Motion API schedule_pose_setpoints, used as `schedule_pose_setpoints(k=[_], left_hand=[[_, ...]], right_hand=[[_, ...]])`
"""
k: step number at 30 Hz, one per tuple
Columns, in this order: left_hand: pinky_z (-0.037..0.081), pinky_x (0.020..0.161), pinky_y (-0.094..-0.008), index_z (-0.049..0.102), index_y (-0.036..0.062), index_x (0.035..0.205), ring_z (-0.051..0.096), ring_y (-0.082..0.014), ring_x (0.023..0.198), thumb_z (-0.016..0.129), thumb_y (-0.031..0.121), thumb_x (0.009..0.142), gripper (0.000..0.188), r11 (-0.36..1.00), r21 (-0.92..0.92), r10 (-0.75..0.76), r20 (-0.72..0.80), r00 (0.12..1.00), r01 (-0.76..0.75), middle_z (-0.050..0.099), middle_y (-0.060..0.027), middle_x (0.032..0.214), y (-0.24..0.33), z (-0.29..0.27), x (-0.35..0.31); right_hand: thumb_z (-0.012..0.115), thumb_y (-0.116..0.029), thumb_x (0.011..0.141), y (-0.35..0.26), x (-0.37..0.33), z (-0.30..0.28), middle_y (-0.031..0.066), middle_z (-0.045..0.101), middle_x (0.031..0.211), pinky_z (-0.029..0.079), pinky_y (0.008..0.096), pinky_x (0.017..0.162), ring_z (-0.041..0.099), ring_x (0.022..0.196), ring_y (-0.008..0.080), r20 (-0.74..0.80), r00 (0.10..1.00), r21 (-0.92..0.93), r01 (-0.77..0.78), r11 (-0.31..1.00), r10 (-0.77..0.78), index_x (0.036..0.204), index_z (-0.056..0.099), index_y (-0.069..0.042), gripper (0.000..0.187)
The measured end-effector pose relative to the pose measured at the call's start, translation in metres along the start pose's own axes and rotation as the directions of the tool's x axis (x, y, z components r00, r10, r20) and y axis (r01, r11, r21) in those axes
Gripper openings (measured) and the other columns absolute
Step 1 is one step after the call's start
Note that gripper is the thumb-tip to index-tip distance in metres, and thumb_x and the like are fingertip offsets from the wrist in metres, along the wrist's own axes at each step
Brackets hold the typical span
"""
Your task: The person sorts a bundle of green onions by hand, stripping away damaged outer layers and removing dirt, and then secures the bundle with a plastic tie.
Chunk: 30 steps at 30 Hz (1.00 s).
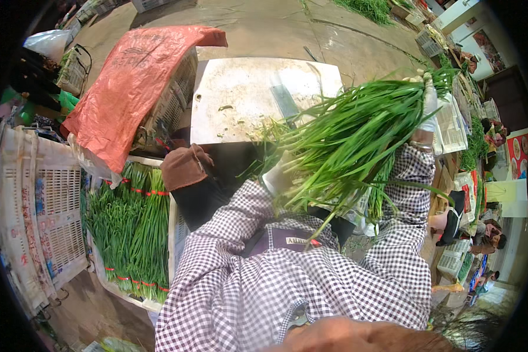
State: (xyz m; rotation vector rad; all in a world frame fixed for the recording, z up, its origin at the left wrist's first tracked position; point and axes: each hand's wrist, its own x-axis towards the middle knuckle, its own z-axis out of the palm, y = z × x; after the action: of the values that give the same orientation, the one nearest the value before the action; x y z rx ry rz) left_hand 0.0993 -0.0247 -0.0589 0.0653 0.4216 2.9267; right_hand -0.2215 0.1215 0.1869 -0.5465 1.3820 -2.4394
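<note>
A big loose bunch of garlic chives (352, 126) hangs between my hands, above my lap and the right edge of a white board (234, 88). My left hand (279, 175), in a white glove, is closed at the pale stem end; the greens cover most of its fingers. Out to the right, my right hand (428, 97), also gloved in white, grips the leaf ends. On the stained board lies a knife with a wide flat blade (283, 98), its near end partly behind chive stems. Scraps of leaf are scattered around it.
Left of me, a white crate (172, 234) holds several chive bundles tied with red bands. A red-orange plastic sack (132, 82) drapes over another crate beside the board. Stacked crates (58, 205) stand far left. Along the right are more crates, heaped greens (474, 144) and other people.
</note>
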Motion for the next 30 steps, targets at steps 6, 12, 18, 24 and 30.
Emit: schedule_pose_setpoints(k=[6,12,18,24,30], left_hand=[[0.035,0.045,-0.0178,0.047,0.0031,0.129,0.053,-0.0059,0.066,0.064,0.016,0.087,0.047,0.976,0.178,0.159,-0.186,0.970,-0.126,0.056,-0.0023,0.090,0.028,0.004,-0.015],[0.043,0.096,-0.0398,0.052,0.0127,0.130,0.051,-0.0372,0.116,0.062,0.037,0.086,0.051,-0.783,0.363,0.117,-0.712,0.693,0.505,0.048,-0.0180,0.133,0.044,0.003,-0.033],[0.031,0.108,-0.0337,0.038,-0.0010,0.138,0.039,-0.0337,0.131,0.077,0.034,0.074,0.083,-0.126,0.931,0.283,-0.296,0.912,0.342,0.036,-0.0233,0.143,0.067,0.083,-0.012],[0.040,0.100,-0.0386,0.035,-0.0048,0.136,0.050,-0.0283,0.117,0.081,0.037,0.069,0.091,-0.532,0.828,0.813,0.443,0.378,0.176,0.048,-0.0197,0.130,0.068,0.156,0.085],[0.048,0.089,-0.0370,0.050,0.0059,0.121,0.056,-0.0216,0.103,0.050,0.036,0.093,0.041,0.657,0.324,0.743,-0.127,0.657,-0.681,0.058,-0.0079,0.113,0.135,0.156,0.104]], right_hand=[[0.055,-0.027,0.095,-0.023,-0.005,-0.009,-0.0010,0.050,0.070,0.046,0.0277,0.059,0.049,0.062,0.0139,0.138,0.990,0.250,-0.027,0.968,-0.008,0.096,0.059,-0.005,0.022],[0.058,-0.026,0.094,0.001,-0.013,0.075,0.0026,0.059,0.069,0.047,0.0261,0.054,0.055,0.058,0.0136,-0.124,0.981,-0.069,0.140,0.988,-0.148,0.088,0.061,-0.003,0.024],[0.062,-0.013,0.088,0.058,0.020,0.078,0.0033,0.064,0.072,0.045,0.0280,0.055,0.056,0.060,0.0113,-0.016,0.941,-0.162,0.332,0.929,-0.339,0.087,0.065,0.000,0.013],[0.063,-0.013,0.084,0.090,-0.031,0.138,0.0052,0.065,0.072,0.044,0.0316,0.055,0.059,0.062,0.0172,0.129,0.880,-0.538,0.450,0.713,-0.458,0.088,0.064,0.001,0.015],[0.071,-0.043,0.073,0.087,-0.074,0.199,0.0154,0.061,0.096,0.048,0.0433,0.076,0.056,0.094,0.0349,0.606,0.671,-0.718,0.692,0.069,-0.426,0.096,0.067,-0.004,0.046]])
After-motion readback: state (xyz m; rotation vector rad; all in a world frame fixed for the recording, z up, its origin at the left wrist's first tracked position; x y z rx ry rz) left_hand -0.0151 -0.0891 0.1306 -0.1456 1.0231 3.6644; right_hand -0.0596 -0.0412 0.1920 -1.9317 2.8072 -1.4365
